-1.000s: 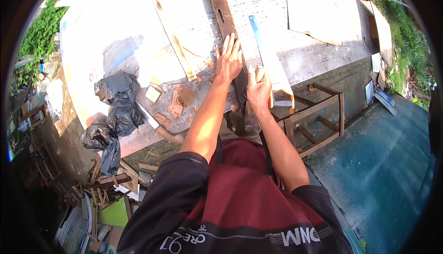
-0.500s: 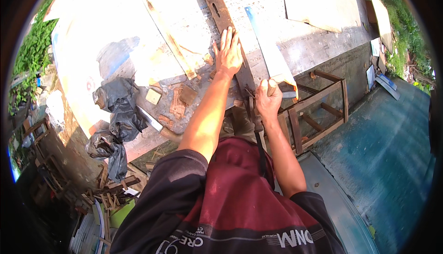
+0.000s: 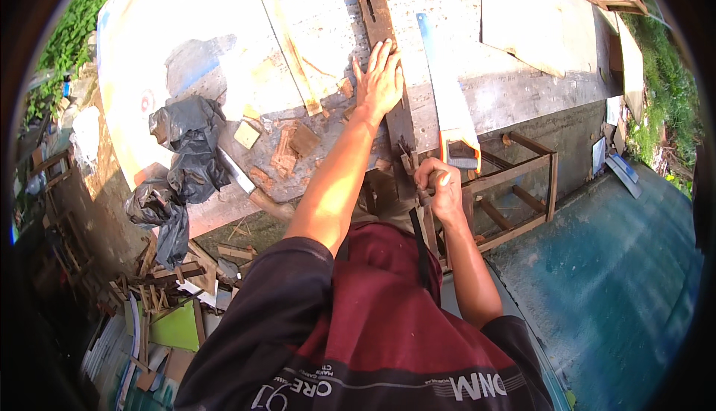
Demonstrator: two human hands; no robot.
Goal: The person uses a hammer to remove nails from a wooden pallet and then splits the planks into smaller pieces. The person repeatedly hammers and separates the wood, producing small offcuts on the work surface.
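Note:
A long dark wooden plank (image 3: 399,124) with a slot in it lies across the worktable, its splintered near end reaching toward my body. My left hand (image 3: 380,86) rests flat on the plank, fingers stretched out and thumb apart. Close to the splintered end, my right hand (image 3: 441,187) is closed with its fingers curled; what it grips, if anything, is hidden. Just beyond that hand, a handsaw (image 3: 441,86) with an orange and black handle lies on the table, its blade pointing away from me.
The worktable (image 3: 507,90) holds a thin wood strip (image 3: 287,42), wood offcuts (image 3: 294,146), a crumpled black plastic bag (image 3: 198,135) and a blade with a wooden handle (image 3: 265,201). A wooden frame (image 3: 514,187) stands at right; scrap wood (image 3: 175,277) is heaped lower left.
My right hand has drawn back toward me from beside the saw handle to the plank's near end. My left hand stays on the plank, and the whole view has shifted slightly.

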